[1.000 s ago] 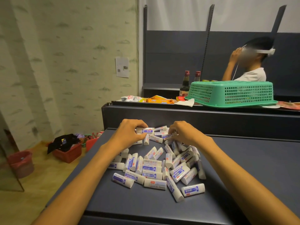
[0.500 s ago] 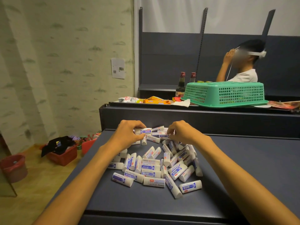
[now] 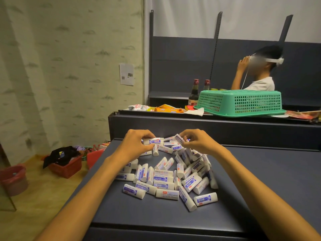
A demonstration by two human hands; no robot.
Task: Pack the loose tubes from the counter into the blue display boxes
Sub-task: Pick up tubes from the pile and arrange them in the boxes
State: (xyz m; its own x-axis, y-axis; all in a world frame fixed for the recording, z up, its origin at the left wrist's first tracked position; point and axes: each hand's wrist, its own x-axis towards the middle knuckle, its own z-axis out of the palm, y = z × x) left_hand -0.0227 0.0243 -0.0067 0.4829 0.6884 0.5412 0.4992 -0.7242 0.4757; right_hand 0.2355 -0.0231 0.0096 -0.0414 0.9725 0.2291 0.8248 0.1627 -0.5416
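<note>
A heap of several small white tubes with blue labels lies on the dark grey counter. At the far end of the heap, my left hand pinches one tube that lies level, label up. My right hand pinches another tube, lifted and tilted above the pile. Both forearms reach in from the bottom corners. No blue display box is in view.
A raised dark ledge behind the counter carries an upturned green basket, two dark bottles and snack packets. A person sits beyond. Red crates and a red bin stand on the floor at left.
My right hand has lifted a tube out of the pile and tilted it. My left hand keeps its hold on its tube. The view has shifted slightly.
</note>
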